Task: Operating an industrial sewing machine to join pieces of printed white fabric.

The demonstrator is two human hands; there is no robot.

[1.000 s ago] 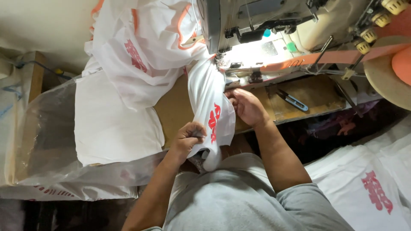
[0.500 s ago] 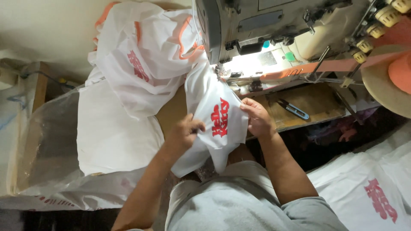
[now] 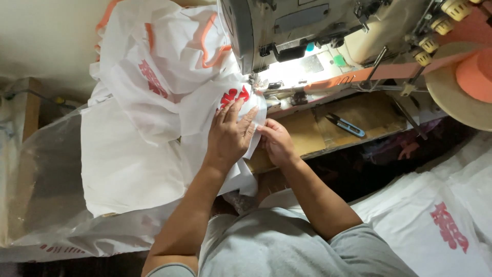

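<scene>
A white cloth piece with a red print (image 3: 233,97) lies at the needle of an industrial sewing machine (image 3: 287,31). My left hand (image 3: 229,134) rests flat on it with fingers spread, pressing it onto the machine bed. My right hand (image 3: 275,141) pinches the cloth's right edge just below the lit needle area (image 3: 294,69). More white cloth with orange trim (image 3: 169,56) is heaped to the left of the machine.
Thread snips with blue handles (image 3: 346,124) lie on the wooden table (image 3: 374,110) to the right. An orange thread cone (image 3: 476,69) stands at the far right. A clear plastic sheet (image 3: 56,179) holds stacked white pieces on the left; more printed pieces (image 3: 446,225) lie at the lower right.
Both hands lifted the printed cloth piece from my lap up to the machine's needle. The left hand went from gripping it to lying flat on it.
</scene>
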